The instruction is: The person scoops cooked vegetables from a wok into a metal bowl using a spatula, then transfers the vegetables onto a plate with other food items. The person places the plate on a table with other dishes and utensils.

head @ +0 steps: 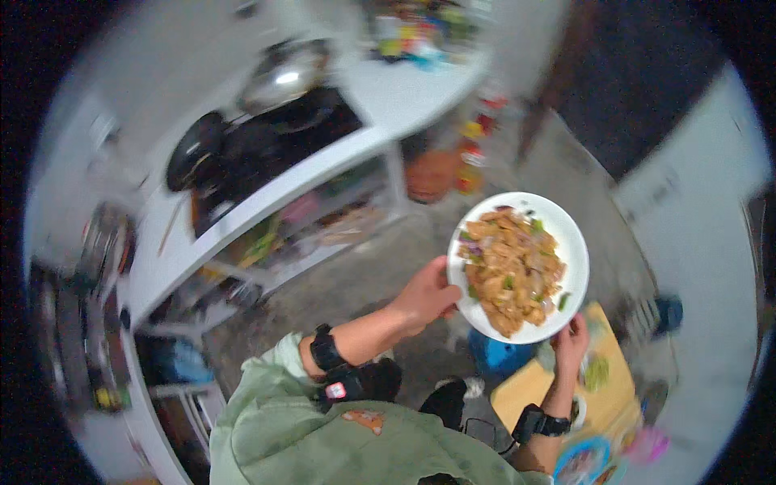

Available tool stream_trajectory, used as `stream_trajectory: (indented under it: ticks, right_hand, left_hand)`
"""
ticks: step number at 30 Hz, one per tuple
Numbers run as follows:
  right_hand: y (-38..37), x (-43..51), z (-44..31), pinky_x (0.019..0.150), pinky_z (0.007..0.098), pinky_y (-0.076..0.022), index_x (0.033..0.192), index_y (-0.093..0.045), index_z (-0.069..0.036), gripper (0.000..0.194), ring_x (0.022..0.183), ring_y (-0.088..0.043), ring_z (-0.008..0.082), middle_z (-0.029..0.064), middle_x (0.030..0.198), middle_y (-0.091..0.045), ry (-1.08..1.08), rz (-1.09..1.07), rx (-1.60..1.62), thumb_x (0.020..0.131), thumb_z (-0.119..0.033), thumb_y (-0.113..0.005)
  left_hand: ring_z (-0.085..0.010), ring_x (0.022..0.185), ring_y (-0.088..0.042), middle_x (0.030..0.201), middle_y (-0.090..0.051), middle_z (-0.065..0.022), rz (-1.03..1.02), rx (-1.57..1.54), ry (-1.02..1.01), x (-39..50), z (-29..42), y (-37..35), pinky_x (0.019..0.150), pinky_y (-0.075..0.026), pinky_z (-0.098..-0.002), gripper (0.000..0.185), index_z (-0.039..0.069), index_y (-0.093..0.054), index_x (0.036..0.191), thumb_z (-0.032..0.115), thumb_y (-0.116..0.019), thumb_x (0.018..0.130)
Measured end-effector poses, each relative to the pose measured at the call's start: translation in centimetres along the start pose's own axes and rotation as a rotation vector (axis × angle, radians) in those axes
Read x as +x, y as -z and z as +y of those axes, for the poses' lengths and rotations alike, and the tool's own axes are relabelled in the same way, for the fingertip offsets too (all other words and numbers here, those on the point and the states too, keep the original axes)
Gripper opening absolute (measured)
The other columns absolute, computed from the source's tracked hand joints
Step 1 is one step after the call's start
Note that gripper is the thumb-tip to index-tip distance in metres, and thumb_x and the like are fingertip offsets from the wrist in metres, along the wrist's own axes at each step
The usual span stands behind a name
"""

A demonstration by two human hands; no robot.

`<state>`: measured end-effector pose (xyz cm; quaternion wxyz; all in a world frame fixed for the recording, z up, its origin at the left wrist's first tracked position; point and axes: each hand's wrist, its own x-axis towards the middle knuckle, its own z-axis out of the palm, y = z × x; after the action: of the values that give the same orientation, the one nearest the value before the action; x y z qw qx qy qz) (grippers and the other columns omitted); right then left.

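A round white plate (575,248) carries a heap of cooked food, light brown pieces (512,270) mixed with bits of green and purple vegetable. My left hand (430,291) grips its left edge, the fingers partly hidden beneath the rim. At the lower right edge my right hand (571,339) holds the same plate, with fingertips at the rim. The plate is held up in front of me, above the floor.
A counter (400,109) with a black gas stove (273,145), a shiny metal wok or lid (288,76) and a black pan (197,151) stands at left. Bottles (470,160) stand on the floor past its end. Below my right arm are a wooden board (606,370) and a blue-rimmed bowl (603,445).
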<state>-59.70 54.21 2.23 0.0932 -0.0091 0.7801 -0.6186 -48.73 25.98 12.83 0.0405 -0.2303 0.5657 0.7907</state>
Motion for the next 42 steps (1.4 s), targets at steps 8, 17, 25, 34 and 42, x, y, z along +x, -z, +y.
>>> stream_trajectory:
  ticks: [8,17,25,34,42]
  right_hand:
    - [-13.6,16.1,-10.7,0.042,0.0204,-0.0377,0.102,-0.056,-0.003,0.019,0.049,-0.046,0.0055,0.003,0.079,-0.056,0.301,-0.338,-0.043,0.085,-0.011,-0.056]
    - [-20.6,14.5,-21.5,0.061,0.0261,-0.0469,0.102,-0.058,-0.005,0.027,0.074,-0.054,0.0149,0.009,0.097,-0.05,0.965,-0.622,-0.221,0.075,-0.006,-0.063]
    - [-33.0,12.4,-23.2,0.083,0.0436,-0.0458,0.111,-0.058,-0.016,0.048,0.106,-0.045,0.0381,0.0226,0.123,-0.039,1.316,-0.811,-0.494,0.071,-0.041,-0.066]
    - [-40.0,12.7,-21.1,0.075,0.0417,-0.0494,0.11,-0.058,-0.011,0.043,0.085,-0.057,0.0366,0.0219,0.114,-0.044,1.027,-1.276,-1.253,0.067,-0.012,-0.062]
    - [-40.3,22.1,-29.7,0.055,0.03,-0.0489,0.102,-0.064,-0.011,0.032,0.058,-0.059,0.0194,0.0115,0.075,-0.063,0.927,-1.244,-0.797,0.07,-0.011,-0.059]
  left_hand:
    - [-0.0087,0.059,-0.051,0.085,-0.059,-0.0043,0.254,-0.185,-0.208,1.2,7.2,8.6,0.047,-0.041,-0.0216,0.039,0.004,-0.039,0.116,0.004,-0.048,0.078]
    - [-0.0088,0.061,-0.055,0.087,-0.057,-0.0037,0.799,-0.419,-0.388,-6.4,4.8,6.4,0.043,-0.043,-0.0194,0.039,0.005,-0.044,0.114,0.002,-0.044,0.075]
    - [-0.0075,0.057,-0.05,0.086,-0.057,-0.0043,1.141,-0.517,-0.537,-8.6,0.0,8.8,0.04,-0.037,-0.0194,0.035,0.002,-0.045,0.112,0.002,-0.046,0.077]
    - [-0.0084,0.056,-0.054,0.085,-0.058,-0.0049,1.357,-0.615,-0.512,-9.3,-1.7,15.5,0.042,-0.043,-0.0179,0.031,0.003,-0.046,0.107,0.004,-0.049,0.077]
    - [-0.0084,0.053,-0.052,0.084,-0.057,-0.005,1.362,-0.65,-0.498,-10.1,-2.9,22.6,0.039,-0.041,-0.0174,0.031,0.003,-0.046,0.106,0.006,-0.05,0.076]
